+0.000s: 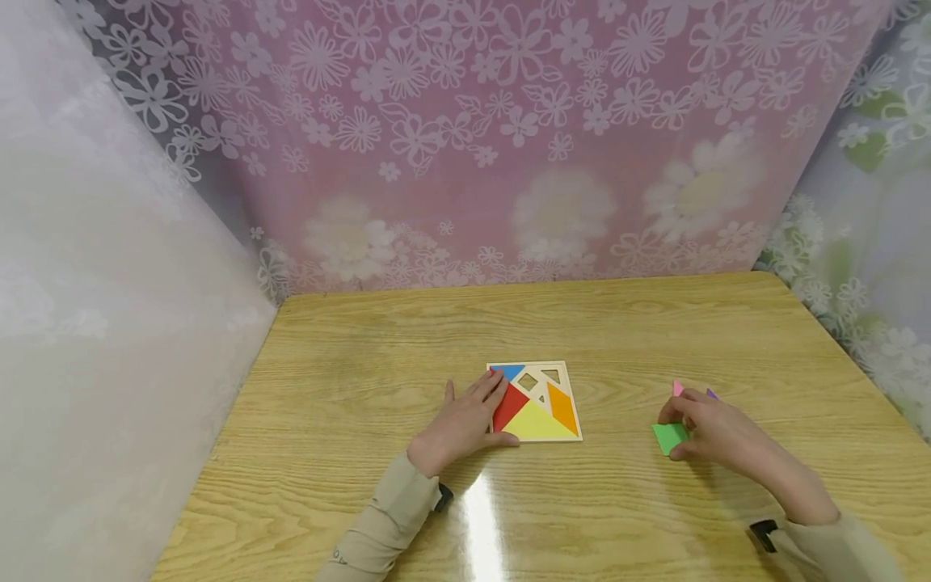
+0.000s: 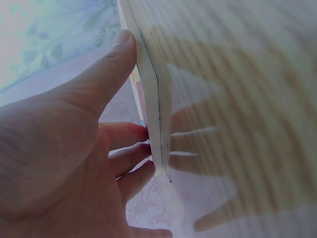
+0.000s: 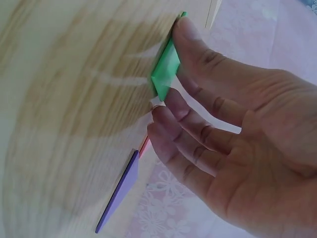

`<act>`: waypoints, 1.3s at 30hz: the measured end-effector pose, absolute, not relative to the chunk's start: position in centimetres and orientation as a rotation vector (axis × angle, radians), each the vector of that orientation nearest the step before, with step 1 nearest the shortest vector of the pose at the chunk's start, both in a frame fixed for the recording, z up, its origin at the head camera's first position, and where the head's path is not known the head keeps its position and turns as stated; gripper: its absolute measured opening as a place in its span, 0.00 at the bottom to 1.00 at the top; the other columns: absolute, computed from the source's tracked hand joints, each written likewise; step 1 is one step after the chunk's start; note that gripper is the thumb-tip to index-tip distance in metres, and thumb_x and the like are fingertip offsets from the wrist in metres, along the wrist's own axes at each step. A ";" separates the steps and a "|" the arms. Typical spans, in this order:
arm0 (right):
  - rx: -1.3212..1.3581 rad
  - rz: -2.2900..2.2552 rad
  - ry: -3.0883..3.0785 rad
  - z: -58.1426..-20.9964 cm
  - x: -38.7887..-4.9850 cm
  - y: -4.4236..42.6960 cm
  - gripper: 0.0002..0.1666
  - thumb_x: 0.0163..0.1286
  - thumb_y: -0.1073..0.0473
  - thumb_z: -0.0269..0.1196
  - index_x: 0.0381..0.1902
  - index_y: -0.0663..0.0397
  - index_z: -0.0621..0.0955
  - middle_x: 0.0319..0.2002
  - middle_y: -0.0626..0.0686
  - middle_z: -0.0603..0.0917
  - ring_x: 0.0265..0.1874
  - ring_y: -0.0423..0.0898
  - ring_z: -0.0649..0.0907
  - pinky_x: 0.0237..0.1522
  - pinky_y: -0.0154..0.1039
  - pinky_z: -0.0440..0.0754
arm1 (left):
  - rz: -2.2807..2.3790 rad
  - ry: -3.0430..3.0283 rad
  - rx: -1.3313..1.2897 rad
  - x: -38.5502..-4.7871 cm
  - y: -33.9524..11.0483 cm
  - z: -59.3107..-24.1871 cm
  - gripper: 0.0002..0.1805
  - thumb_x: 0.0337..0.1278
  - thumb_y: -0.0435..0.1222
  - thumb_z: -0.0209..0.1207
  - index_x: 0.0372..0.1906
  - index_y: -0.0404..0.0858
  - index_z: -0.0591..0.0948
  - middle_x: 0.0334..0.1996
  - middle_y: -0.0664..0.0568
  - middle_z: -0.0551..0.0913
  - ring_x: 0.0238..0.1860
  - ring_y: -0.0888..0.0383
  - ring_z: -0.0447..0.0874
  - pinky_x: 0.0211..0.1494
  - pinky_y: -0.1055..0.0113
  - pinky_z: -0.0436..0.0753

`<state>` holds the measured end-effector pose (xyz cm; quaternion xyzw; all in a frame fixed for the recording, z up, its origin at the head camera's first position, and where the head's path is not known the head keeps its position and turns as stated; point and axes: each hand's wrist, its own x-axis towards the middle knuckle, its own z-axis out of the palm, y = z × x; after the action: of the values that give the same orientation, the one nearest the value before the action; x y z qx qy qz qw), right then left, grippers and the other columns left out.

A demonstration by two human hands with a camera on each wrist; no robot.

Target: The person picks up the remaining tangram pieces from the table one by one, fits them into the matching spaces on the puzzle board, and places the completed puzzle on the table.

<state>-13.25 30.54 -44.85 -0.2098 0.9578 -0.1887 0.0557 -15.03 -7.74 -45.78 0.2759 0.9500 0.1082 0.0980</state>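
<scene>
A square wooden puzzle board [image 1: 579,420] lies mid-table, holding blue, red, yellow and orange pieces, with a square and two triangular recesses showing bare. My left hand [image 1: 461,420] rests on its left side, fingertips over the blue and red pieces, thumb at the near edge; in the left wrist view the fingers touch the board's edge [image 2: 152,99]. Right of the board, my right hand [image 1: 720,432] pinches the green square [image 1: 669,438] between thumb and fingers, at the table surface. Beyond that hand, a pink piece [image 1: 678,388] and a purple piece [image 3: 119,191] lie partly hidden in the head view.
The wood-grain table [image 1: 349,347] runs back to a pink floral curtain [image 1: 451,162]. A pale sheet [image 1: 109,283] hangs along the left side, and another floral curtain [image 1: 873,267] along the right.
</scene>
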 end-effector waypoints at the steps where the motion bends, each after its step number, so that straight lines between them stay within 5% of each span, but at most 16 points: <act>1: -0.645 -0.578 2.910 -44.9 -13.3 30.5 0.26 0.43 0.57 0.83 0.39 0.52 0.82 0.38 0.48 0.82 0.35 0.47 0.81 0.56 0.74 0.68 | 0.319 2.813 0.817 -15.0 -7.7 -45.8 0.51 0.63 0.63 0.57 0.81 0.38 0.56 0.81 0.49 0.53 0.81 0.53 0.48 0.73 0.29 0.53; 8: -0.705 -0.638 2.920 -45.0 -13.6 30.8 0.21 0.51 0.60 0.78 0.36 0.48 0.77 0.30 0.39 0.81 0.26 0.32 0.78 0.55 0.76 0.68 | 0.309 2.816 0.820 -15.0 -7.7 -45.7 0.51 0.63 0.63 0.57 0.81 0.38 0.56 0.81 0.49 0.53 0.81 0.52 0.49 0.72 0.29 0.53; 12: -0.718 -0.670 2.935 -44.6 -13.8 30.6 0.15 0.59 0.66 0.73 0.40 0.48 0.80 0.33 0.41 0.82 0.27 0.34 0.80 0.45 0.55 0.83 | 0.295 2.816 0.816 -14.9 -7.7 -45.7 0.51 0.63 0.63 0.57 0.81 0.39 0.56 0.81 0.49 0.53 0.81 0.52 0.49 0.73 0.29 0.53; 16: -0.642 -0.728 2.933 -44.0 -14.1 30.1 0.14 0.64 0.68 0.69 0.46 0.50 0.83 0.37 0.47 0.86 0.30 0.39 0.83 0.27 0.34 0.79 | 0.285 2.819 0.815 -15.0 -7.7 -45.7 0.50 0.63 0.63 0.57 0.80 0.39 0.57 0.81 0.49 0.54 0.81 0.52 0.50 0.73 0.30 0.54; 24: -0.563 -0.796 2.967 -43.7 -14.7 29.2 0.19 0.68 0.67 0.67 0.56 0.51 0.83 0.36 0.49 0.86 0.31 0.42 0.83 0.24 0.33 0.78 | 0.287 2.820 0.815 -15.1 -7.7 -45.8 0.51 0.63 0.64 0.57 0.81 0.39 0.56 0.81 0.50 0.54 0.81 0.52 0.50 0.72 0.29 0.54; 39: -0.476 -0.998 2.950 -43.5 -15.6 27.5 0.17 0.69 0.66 0.67 0.56 0.57 0.82 0.42 0.57 0.86 0.34 0.49 0.87 0.28 0.36 0.82 | 0.300 2.816 0.810 -15.1 -7.7 -45.8 0.51 0.63 0.64 0.57 0.81 0.39 0.56 0.81 0.50 0.53 0.81 0.53 0.49 0.73 0.29 0.53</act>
<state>-15.62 27.52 -43.50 -0.1510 0.9364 -0.3168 -0.0044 -15.15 -7.68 -45.83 0.2738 0.9514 0.1012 0.0980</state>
